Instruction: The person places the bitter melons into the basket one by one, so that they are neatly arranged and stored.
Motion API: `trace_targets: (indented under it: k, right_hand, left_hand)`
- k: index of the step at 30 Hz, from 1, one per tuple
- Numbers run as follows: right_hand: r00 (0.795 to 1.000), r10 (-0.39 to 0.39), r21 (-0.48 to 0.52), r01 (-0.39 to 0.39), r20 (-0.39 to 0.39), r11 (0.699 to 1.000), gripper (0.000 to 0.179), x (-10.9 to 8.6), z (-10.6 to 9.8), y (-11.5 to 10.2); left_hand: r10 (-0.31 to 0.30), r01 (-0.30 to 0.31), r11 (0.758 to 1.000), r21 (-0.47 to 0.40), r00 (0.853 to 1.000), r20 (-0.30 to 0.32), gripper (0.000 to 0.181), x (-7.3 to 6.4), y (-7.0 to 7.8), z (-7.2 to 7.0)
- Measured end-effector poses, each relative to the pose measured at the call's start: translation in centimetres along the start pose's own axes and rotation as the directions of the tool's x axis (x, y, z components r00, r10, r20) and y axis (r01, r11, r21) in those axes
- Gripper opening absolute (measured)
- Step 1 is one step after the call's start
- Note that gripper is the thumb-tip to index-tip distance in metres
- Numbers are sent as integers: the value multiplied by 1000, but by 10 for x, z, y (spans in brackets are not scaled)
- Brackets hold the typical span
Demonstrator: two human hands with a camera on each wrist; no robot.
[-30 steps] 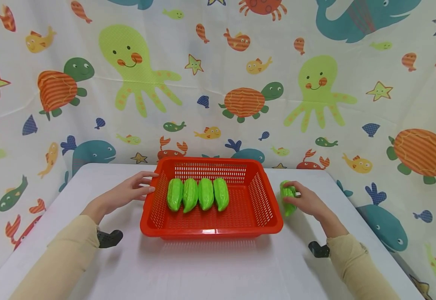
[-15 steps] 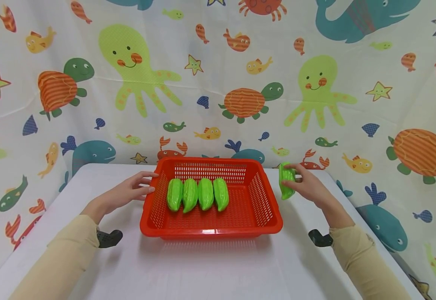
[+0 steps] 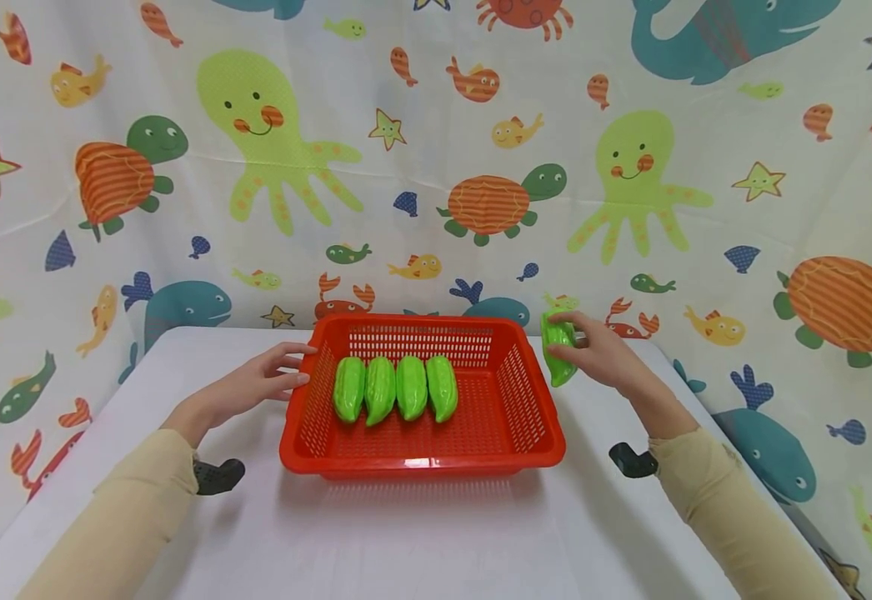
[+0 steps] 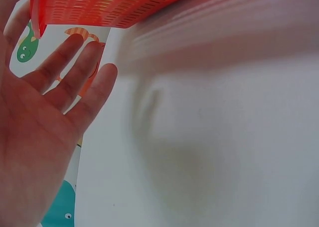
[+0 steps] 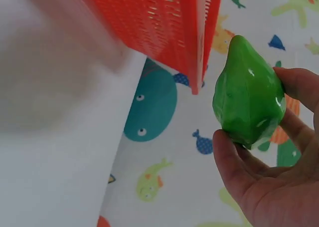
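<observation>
My right hand (image 3: pixel 607 357) grips a glossy green ridged vegetable (image 3: pixel 557 343) with a tapered tip, raised just right of the basket's right rim. In the right wrist view, the thumb and fingers pinch this green vegetable (image 5: pixel 247 95) from its sides, tip pointing away from the palm. A red plastic basket (image 3: pixel 421 463) with slotted walls stands on the table. Several matching green vegetables (image 3: pixel 396 388) lie side by side in its left half. At the basket's left rim, my left hand (image 3: pixel 256 379) has its fingers spread and loosely bent; in the left wrist view, fingertips (image 4: pixel 105 73) show beneath the wall.
A white table (image 3: pixel 421 542) carries the basket. Behind it hangs a white curtain (image 3: pixel 421 100) printed with sea animals. A black strap piece (image 3: pixel 631 460) sticks out at the right wrist and another black piece (image 3: pixel 220 477) at the left.
My right hand has lifted the green vegetable off the table, up and leftward to the basket's right rim. The left hand and the basket have stayed in place.
</observation>
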State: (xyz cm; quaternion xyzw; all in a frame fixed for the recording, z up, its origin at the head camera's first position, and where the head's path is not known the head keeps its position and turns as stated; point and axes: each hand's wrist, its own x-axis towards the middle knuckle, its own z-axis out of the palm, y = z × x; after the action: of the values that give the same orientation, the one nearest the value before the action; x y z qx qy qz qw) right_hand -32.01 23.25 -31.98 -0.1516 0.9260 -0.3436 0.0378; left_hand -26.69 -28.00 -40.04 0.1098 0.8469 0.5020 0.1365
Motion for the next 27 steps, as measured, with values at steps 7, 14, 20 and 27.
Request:
trace_targets:
  k: [7,14,20,27]
  right_hand:
    - [998,-50,-11,51,29,999,51,12,7,-18]
    - [994,-65,-19,67,84,998,52,18,18,-31]
    - [985,-95,-101,111,147,989,51,24,27,-42]
    - [971,-103,-191,145,215,971,48,33,39,-54]
  left_hand:
    - [0,0,1000,-5,1000,-8,70,-1,0,0]
    - [-3,3,1000,-4,1000,-4,70,0,0,1]
    - [-3,3,1000,-2,1000,-3,69,0,1,1]
    - [-7,7,1000,4,1000,-6,70,0,2,0]
